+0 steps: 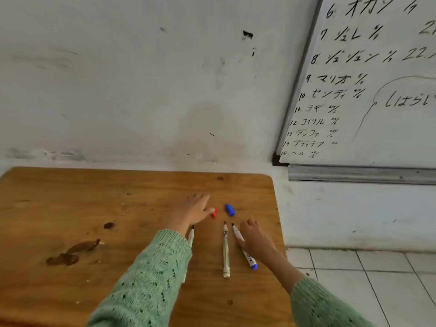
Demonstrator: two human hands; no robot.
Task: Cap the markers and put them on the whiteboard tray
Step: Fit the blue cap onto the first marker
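Observation:
Three uncapped markers lie on the wooden table (70, 208), tips pointing away. The left marker (191, 236) is mostly hidden under my left sleeve. The middle marker (226, 251) lies free. The blue-ended marker (250, 257) lies on the right, and my right hand (253, 239) rests over its upper half with fingers bent. My left hand (193, 208) is spread flat, its thumb touching a red cap (214, 213). A blue cap (230, 210) lies just right of it, untouched. The whiteboard tray (361, 174) runs along the board's lower edge, upper right.
A whiteboard (377, 90) with handwriting hangs on the wall at the right. Dark brown stains (73, 252) mark the table's left side. The table's right edge stops short of the tray, with white floor tiles (377, 279) below.

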